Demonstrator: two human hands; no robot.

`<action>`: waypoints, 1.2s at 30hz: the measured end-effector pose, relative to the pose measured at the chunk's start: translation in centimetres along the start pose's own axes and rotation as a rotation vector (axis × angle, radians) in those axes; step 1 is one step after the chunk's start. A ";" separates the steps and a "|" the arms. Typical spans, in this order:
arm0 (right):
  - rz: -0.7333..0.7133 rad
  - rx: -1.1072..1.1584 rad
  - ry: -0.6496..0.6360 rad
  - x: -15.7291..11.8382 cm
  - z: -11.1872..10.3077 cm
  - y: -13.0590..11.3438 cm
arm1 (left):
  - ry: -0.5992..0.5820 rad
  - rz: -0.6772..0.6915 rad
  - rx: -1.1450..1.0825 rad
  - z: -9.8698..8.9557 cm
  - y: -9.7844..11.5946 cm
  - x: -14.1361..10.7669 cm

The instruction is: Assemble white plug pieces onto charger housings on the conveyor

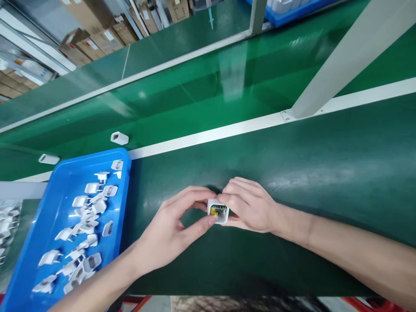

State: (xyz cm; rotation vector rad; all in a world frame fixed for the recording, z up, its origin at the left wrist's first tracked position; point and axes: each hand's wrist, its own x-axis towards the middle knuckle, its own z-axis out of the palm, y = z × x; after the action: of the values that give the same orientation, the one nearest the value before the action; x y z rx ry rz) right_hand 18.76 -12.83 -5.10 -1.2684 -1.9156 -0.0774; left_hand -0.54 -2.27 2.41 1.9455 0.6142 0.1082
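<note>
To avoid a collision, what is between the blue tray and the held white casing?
The head view shows the left hand and green tabletop between the blue tray and the white casing.

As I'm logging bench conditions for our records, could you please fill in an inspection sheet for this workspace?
Surface: dark green bench, glossy, with reflections.
Work pieces: white housing, open end showing a green board and a yellow part; white plug pieces, loosely piled in a blue tray.
Clutter: two white casings lying apart on the green strip beyond the tray.
Hands: left hand and right hand both on the housing, bare.
Cables: nothing seen.
Surroundings: grey post; cardboard boxes in the background.
</note>
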 end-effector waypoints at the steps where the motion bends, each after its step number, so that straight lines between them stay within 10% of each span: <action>1: -0.005 -0.005 0.007 0.0 0.0 0.0 | 0.001 0.002 -0.001 0.0 0.0 0.0; 36: -0.067 -0.262 0.074 0.5 -0.2 -1.1 | 0.213 -0.226 -0.672 5.0 -0.1 0.2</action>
State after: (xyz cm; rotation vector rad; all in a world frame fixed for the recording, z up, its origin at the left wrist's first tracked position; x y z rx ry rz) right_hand 17.87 -13.07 -4.22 -1.3497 -1.9297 -0.4160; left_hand 1.28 -6.27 -0.01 1.2163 0.8106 0.3364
